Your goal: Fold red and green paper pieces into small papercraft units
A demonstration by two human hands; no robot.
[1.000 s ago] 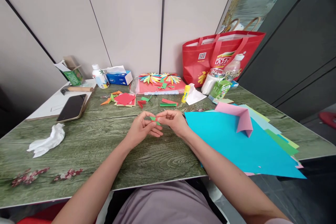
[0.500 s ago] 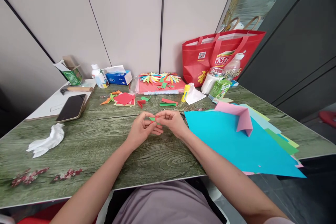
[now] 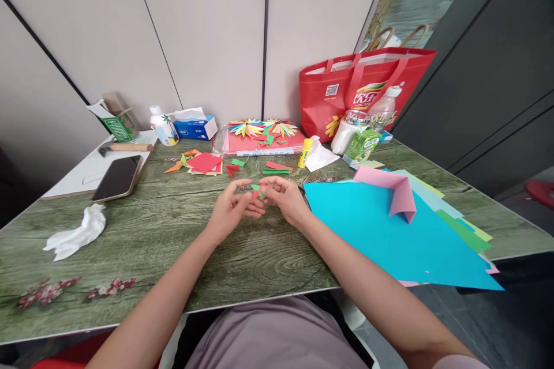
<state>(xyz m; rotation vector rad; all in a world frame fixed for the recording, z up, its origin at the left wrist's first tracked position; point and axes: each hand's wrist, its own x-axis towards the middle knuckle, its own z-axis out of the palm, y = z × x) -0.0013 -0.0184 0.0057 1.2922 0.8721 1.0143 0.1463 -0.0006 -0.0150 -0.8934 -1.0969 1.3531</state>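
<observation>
Both hands meet over the middle of the green wood-grain table [image 3: 142, 236]. My left hand [image 3: 231, 209] and my right hand [image 3: 283, 197] pinch a small folded piece of green and red paper [image 3: 257, 190] between their fingertips, just above the tabletop. Beyond the hands lie loose red and green paper scraps [image 3: 277, 168] and a stack of red and orange squares [image 3: 204, 163].
A large blue sheet [image 3: 385, 233] with a folded pink sheet [image 3: 392, 187] lies right. At the back stand a red tote bag [image 3: 359, 89], bottles, a yellow glue stick [image 3: 306, 153], colourful paper stars [image 3: 262, 128] and a tissue box [image 3: 195, 125]. A phone [image 3: 116, 177] and crumpled tissue [image 3: 78, 233] lie left.
Both hands have shifted slightly away from me on the table while working the small paper piece; its red part now shows beside the green.
</observation>
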